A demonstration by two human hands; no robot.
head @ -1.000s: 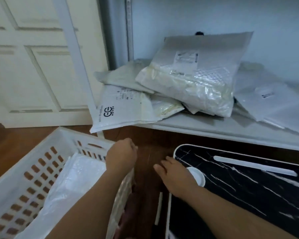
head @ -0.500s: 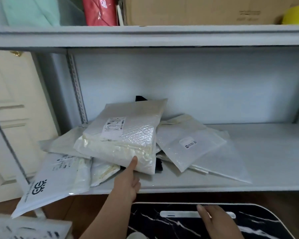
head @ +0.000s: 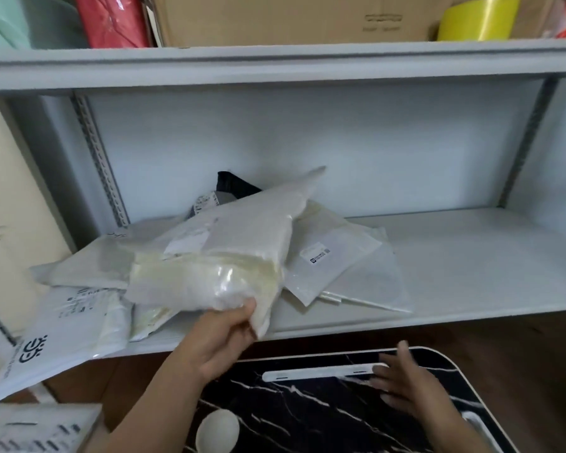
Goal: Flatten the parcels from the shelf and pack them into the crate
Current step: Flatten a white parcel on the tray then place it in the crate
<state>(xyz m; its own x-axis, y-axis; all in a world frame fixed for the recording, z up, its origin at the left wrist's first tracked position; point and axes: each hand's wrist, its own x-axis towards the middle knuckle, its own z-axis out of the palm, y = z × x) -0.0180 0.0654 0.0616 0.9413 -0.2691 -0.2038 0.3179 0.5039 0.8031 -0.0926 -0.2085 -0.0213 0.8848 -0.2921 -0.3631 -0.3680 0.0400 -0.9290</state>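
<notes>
On the lower shelf (head: 471, 256), the top parcel (head: 223, 256) no longer lies flat on the heap: half a second ago my left hand (head: 219, 341) only reached its near edge with the fingertips, and now I have that lower corner pinched between thumb and curled fingers and the bag is tilted, its far corner lifted toward the back wall and its near end drawn out past the shelf lip. I read that as the pick being under way, so this parcel is the next one due for flattening, though it is not yet free of the pile and part of it seems to rest on the bags beneath. Under and beside it the other parcels wait: a white mailer with a black logo (head: 62, 325) hanging off the shelf edge at the left, a flat labelled pouch (head: 327, 259) to the right, and something dark (head: 232, 184) at the back. My left forearm comes up from the bottom of the view, wrist bent slightly back, thumb on top of the plastic. My right hand (head: 402, 384) lies on the black marbled tabletop (head: 307, 407) with fingers spread and relaxed, touching the end of a white bar (head: 321, 372), gripping nothing. A corner of the crate (head: 40, 429) shows at bottom left, blurred, well apart from the lifted parcel. The bag looks soft and slippery, so I judge a corner pinch may let it sag.
</notes>
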